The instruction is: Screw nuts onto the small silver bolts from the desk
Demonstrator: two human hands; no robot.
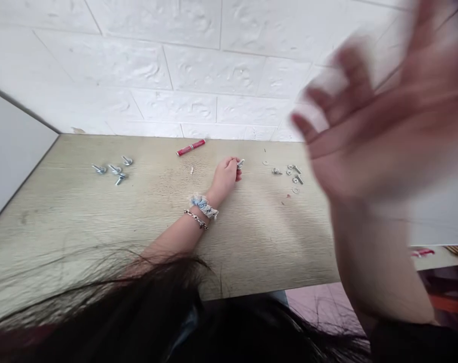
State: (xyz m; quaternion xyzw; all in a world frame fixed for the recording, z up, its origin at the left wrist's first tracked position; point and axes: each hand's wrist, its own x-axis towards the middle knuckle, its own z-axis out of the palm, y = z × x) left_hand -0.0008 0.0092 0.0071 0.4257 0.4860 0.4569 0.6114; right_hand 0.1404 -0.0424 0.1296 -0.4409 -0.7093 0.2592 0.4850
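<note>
Left hand [226, 176] pinched metal bolt [241, 164] over far middle of tabletop [251, 247], shank poking right past fingers. Right hand [388, 136] hung raised at right — blurred, fingers spread, nothing visibly held. Slack pinch could have dropped bolt, letting it roll. Careless landing could have scattered loose bolts [299, 179] and nuts [288, 172]. Flat washer [293, 190] could have resisted fingertips — thin edge.

Your single view looks from your head, forward and down across the tabletop [259, 252] to the white wall [240, 70] behind it. Your dark hair [138, 312] crosses the near bottom edge; your right hand [380, 136], though blurred, seems far closer to the lens than your left hand [225, 176].
</note>
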